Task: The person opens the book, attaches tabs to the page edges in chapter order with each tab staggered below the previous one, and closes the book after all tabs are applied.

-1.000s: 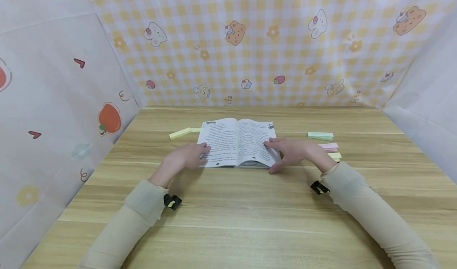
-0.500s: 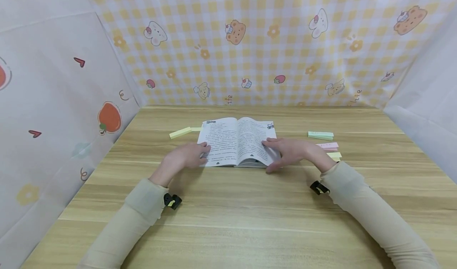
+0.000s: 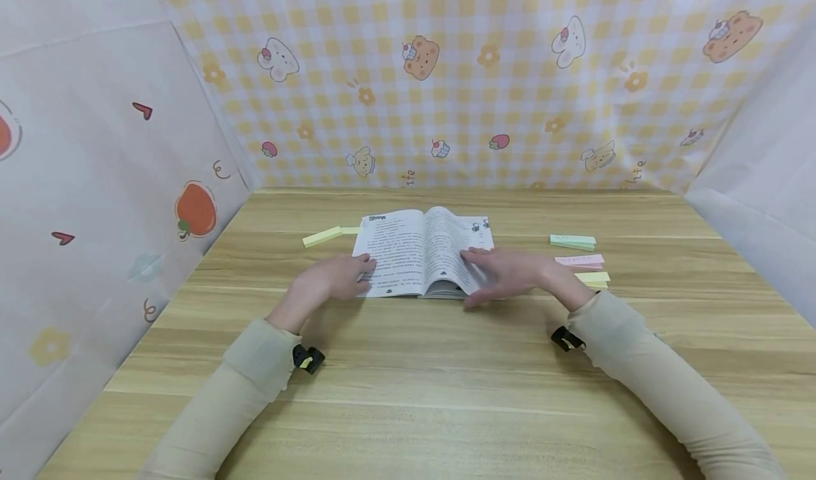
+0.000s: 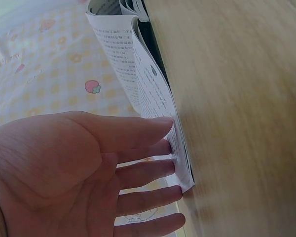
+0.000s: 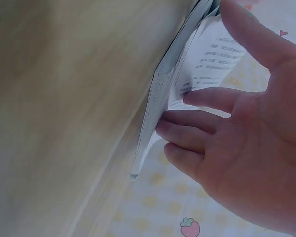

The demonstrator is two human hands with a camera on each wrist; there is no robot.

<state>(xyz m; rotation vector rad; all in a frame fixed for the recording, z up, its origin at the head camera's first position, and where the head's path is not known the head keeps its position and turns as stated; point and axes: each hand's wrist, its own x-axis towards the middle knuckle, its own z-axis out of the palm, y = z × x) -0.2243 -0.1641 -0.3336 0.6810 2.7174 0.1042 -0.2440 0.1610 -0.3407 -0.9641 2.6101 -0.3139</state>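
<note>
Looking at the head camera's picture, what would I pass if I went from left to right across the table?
Yellow sticky pad → left hand → open book → right hand → green sticky pad.

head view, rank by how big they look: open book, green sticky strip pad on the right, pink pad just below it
1. open book, by far the largest.
2. and 3. green pad and pink pad: they look alike in length, so no ranking.
</note>
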